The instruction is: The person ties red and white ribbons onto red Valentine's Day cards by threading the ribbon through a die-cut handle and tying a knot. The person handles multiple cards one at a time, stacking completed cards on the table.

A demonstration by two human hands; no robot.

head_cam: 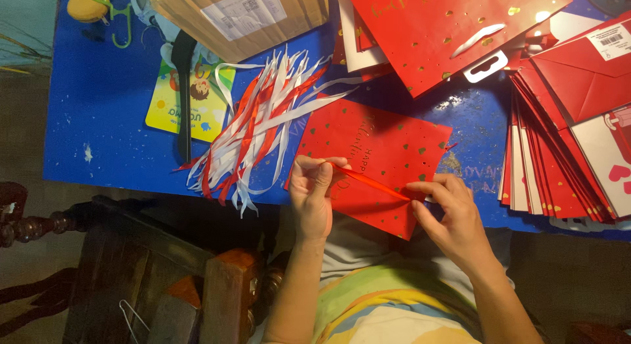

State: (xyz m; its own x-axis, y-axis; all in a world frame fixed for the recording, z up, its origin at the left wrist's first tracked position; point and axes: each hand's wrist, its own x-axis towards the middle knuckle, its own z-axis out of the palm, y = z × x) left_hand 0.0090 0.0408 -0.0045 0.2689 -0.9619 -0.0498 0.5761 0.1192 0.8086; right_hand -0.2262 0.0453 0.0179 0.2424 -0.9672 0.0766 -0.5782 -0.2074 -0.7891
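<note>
Red ribbon (370, 182) stretched taut btwn both hands, lying diagonally across red paper gift bag (374, 165) w/ gold hearts, bag flat at near edge of blue table (105, 114). Left hand (311, 193) pinching ribbon's upper-left end, thumb and forefinger pressed together on it. Right hand (449, 209) pinching lower-right end near bag's right edge, fingertips closed on ribbon; exact finger contact partly hidden. Loose pile of red and white ribbons (259, 130) just left of bag, touching its corner. Black-handled tool (183, 94) left of pile, lying over yellow-green card (164, 107). Cardboard box (240, 19) at far side, above pile. Second red gift bag w/ white handle (453, 28) top centre-right. Stack of red and white bags (559, 153) fanned at right, near right hand. Dark wooden chair (164, 272) lower left, below table edge.
</note>
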